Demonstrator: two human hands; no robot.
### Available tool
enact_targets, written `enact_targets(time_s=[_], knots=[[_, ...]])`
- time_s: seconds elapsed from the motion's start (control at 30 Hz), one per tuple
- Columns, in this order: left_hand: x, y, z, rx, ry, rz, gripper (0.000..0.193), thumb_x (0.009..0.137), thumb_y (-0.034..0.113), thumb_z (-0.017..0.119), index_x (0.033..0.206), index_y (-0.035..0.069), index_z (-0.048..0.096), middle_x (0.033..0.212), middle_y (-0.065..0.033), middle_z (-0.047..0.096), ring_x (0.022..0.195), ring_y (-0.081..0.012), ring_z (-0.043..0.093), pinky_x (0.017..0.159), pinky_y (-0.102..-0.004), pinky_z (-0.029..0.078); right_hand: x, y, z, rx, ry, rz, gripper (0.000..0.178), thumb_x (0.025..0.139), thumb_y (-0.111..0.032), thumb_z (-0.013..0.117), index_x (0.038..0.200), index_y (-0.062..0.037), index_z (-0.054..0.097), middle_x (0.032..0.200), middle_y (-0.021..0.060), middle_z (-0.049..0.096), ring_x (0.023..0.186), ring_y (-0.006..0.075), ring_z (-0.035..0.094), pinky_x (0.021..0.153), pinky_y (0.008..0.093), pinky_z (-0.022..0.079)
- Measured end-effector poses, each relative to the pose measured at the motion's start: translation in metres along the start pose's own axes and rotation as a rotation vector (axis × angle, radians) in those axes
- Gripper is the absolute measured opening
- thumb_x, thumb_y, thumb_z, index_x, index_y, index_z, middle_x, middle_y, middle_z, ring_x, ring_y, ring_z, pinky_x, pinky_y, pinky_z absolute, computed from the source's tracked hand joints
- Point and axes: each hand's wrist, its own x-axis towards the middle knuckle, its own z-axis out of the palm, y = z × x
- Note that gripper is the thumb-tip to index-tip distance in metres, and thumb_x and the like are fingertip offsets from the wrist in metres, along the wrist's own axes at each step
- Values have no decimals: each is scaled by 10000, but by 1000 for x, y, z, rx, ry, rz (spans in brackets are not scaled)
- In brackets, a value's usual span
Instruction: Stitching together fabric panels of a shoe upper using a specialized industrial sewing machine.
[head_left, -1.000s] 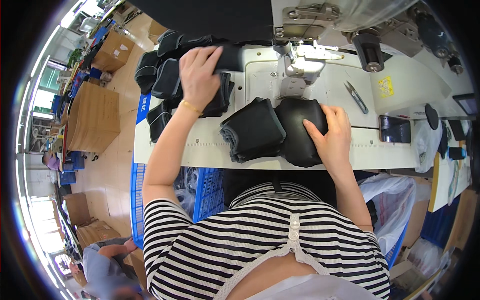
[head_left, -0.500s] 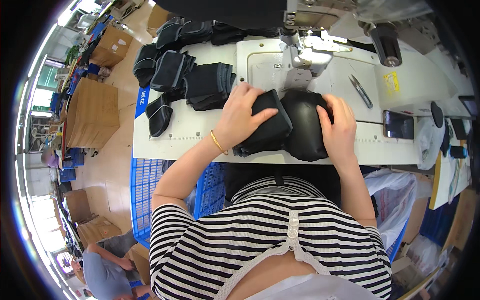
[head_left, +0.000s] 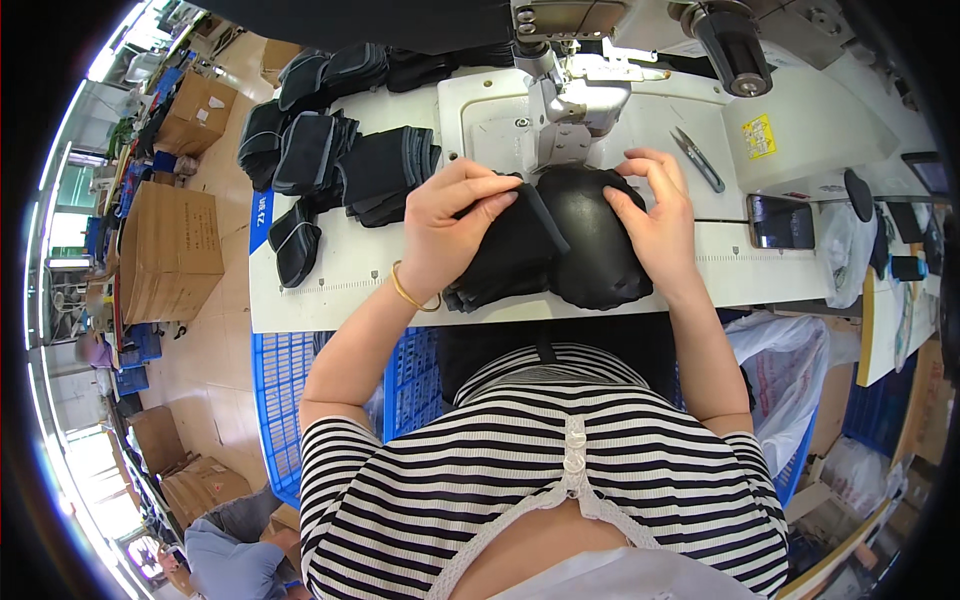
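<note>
My left hand [head_left: 447, 222] is closed in a pinch on the upper left edge of a black fabric piece [head_left: 518, 222] with a dark grey edge. That piece tops a stack of similar black pieces [head_left: 492, 278] at the table's front edge. Against the stack's right side rests a smooth, shiny black rounded piece [head_left: 597, 245], bulging upward. My right hand [head_left: 660, 222] grips its upper right rim between thumb and fingers. Just beyond both is the head of a sewing machine [head_left: 580, 115].
Bundles of black and grey fabric pieces [head_left: 385, 172] lie at the far left. Thread snips [head_left: 700, 162] and a phone [head_left: 782, 222] sit on the right. Below the table are blue crates [head_left: 283, 400] and a white plastic bag [head_left: 778, 370]. Another person [head_left: 235, 565] is at lower left.
My left hand has gone from lying on the stack to pinching the top piece's edge, which now tilts up. My right hand's fingers have shifted on the shiny piece. The view has moved slightly.
</note>
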Motion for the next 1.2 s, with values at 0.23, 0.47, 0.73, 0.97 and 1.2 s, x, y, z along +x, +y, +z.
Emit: enact_targets(time_s=[0.23,0.47,0.73,0.97,1.2], knots=[[22,65,-18,-440,-222,-146,141,742,-55,774,841,18,704,864,-43,662,789,-126,615,726,-245,484,-2,-53,-14,93,176,-136,136,849,35,688,968,-16,648,898,85,694,740,221,652,672,301,516],[39,79,-8,-321,-136,-90,142,745,-62,777,831,7,687,951,-89,671,908,-155,619,851,-281,478,-5,-88,-21,766,-3,118,141,931,42,625,1067,14,602,950,49,677,839,76,655,724,210,522],[37,80,-7,-370,-87,-198,129,746,-35,789,796,7,678,890,-46,681,808,-107,622,734,-235,494,-8,-91,-24,795,-35,188,124,952,23,602,1075,17,597,936,54,675,831,61,635,731,193,506],[36,81,-7,-381,-94,-232,140,750,-73,774,812,-1,671,901,-57,663,820,-108,604,745,-233,485,-6,-95,-22,810,-21,186,117,953,-23,622,1061,19,610,873,38,670,778,40,609,682,180,486],[38,86,-1,-409,-52,-300,124,798,3,776,892,13,696,864,-15,671,791,-66,601,740,-210,493,-5,-95,-22,778,0,259,95,943,-36,636,1023,14,628,838,19,663,735,30,602,634,171,473]])
